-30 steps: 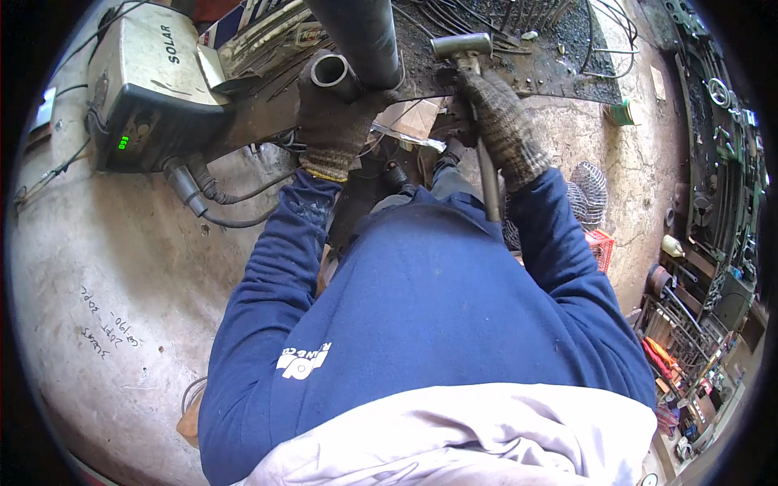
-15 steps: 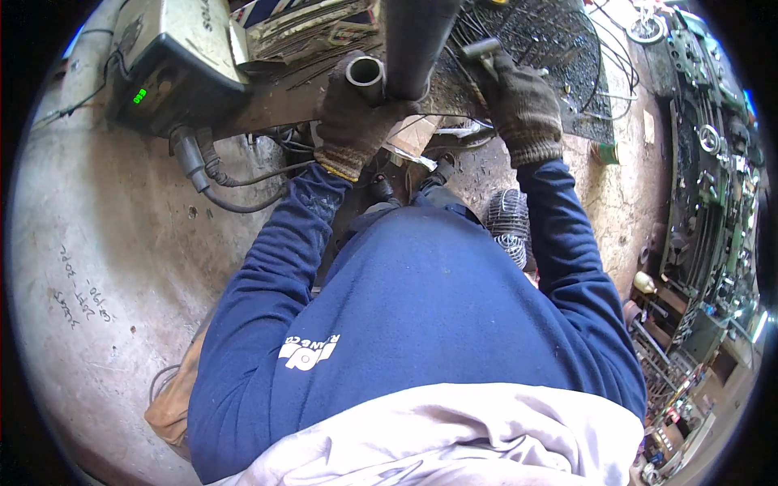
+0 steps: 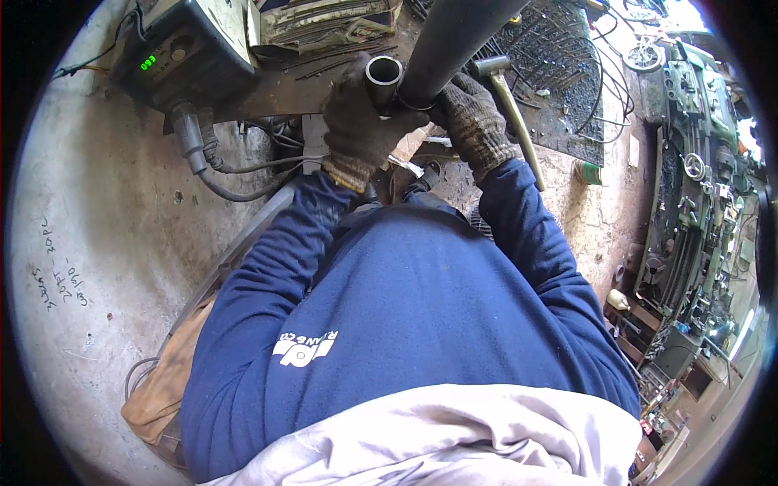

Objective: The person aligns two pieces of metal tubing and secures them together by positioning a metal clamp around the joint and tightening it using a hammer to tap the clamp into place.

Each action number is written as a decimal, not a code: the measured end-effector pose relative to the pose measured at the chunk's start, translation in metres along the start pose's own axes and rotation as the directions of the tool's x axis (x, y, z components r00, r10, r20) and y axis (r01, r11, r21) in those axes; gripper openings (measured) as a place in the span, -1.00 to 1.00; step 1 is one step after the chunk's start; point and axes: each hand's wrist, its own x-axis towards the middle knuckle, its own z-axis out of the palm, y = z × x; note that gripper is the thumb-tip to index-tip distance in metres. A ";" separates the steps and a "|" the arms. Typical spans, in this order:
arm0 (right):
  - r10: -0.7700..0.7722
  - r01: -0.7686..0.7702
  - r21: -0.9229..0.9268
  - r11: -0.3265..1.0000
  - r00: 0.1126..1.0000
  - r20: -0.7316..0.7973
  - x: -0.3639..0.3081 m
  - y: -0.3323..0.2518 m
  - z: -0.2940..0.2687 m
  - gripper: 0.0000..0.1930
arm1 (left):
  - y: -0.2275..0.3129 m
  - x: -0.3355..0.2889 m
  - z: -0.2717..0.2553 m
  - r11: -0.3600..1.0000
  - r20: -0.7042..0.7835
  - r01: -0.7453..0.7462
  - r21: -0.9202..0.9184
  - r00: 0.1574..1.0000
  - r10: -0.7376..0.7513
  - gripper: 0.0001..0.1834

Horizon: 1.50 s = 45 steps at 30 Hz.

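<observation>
My left hand (image 3: 356, 134), in a dark knitted glove, is wrapped round a short pipe (image 3: 384, 70) whose round open end faces up. Its thumb reaches across to the lower end of a thick dark pipe (image 3: 450, 44), which slants up and away to the right. From the right, my gloved right hand (image 3: 472, 121) grips that thick pipe near its lower end; some fingers are hidden behind it. Just right of this hand a hammer (image 3: 512, 109) rests at the bench edge, its wooden handle pointing toward me past the edge.
A welding machine (image 3: 190, 61) with a green display stands on the left, a thick cable (image 3: 243, 168) running from it. Thin rods (image 3: 328, 36) lie at the back. Dark wire mesh (image 3: 559, 73) and loose wires cover the bench's right. A lathe (image 3: 701, 162) stands far right.
My right hand has let go of the hammer, now lying at the bench edge, and moved left onto the thick pipe. That pipe leans further right. My left hand keeps the short pipe.
</observation>
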 end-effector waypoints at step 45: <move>0.299 -0.322 0.868 0.377 0.930 0.215 -0.099 -0.018 -0.025 -0.60 | 0.039 -0.051 -0.033 0.180 0.804 0.799 -0.574 0.591 -0.059 -0.66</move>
